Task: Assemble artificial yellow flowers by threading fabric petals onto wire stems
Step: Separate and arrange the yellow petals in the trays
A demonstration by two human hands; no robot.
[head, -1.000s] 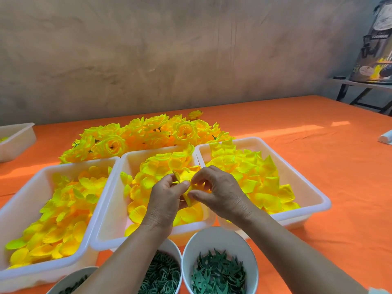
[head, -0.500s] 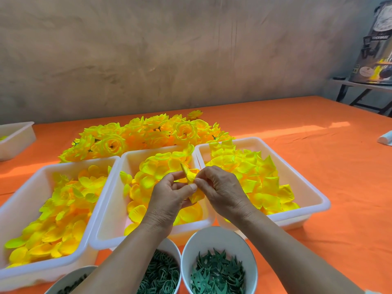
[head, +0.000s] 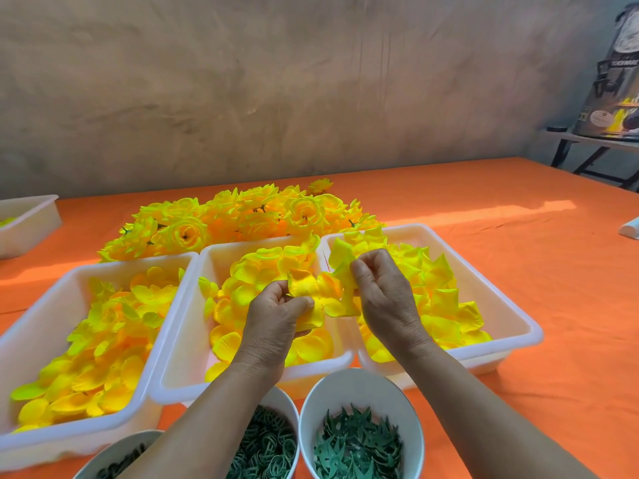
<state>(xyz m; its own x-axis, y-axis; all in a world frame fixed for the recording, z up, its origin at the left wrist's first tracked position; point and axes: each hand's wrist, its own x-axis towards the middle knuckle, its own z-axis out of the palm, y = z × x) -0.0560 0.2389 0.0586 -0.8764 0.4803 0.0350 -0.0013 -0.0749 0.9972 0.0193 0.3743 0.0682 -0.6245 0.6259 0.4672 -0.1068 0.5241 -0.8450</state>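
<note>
The fabric petal (head: 340, 259) could be bunching or slipping off if the wire stem, hidden here, is missing its hole. At frame centre, above the middle tray (head: 207, 257), the left hand (head: 276, 319) is pinching the half-built flower (head: 306, 283) in curled fingers (head: 299, 303); the right hand (head: 387, 299) is pinching the petal just beside it.

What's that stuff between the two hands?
A cluster of yellow fabric petals, gripped by the left hand and pinched by the right hand; the head view shows it.
</note>
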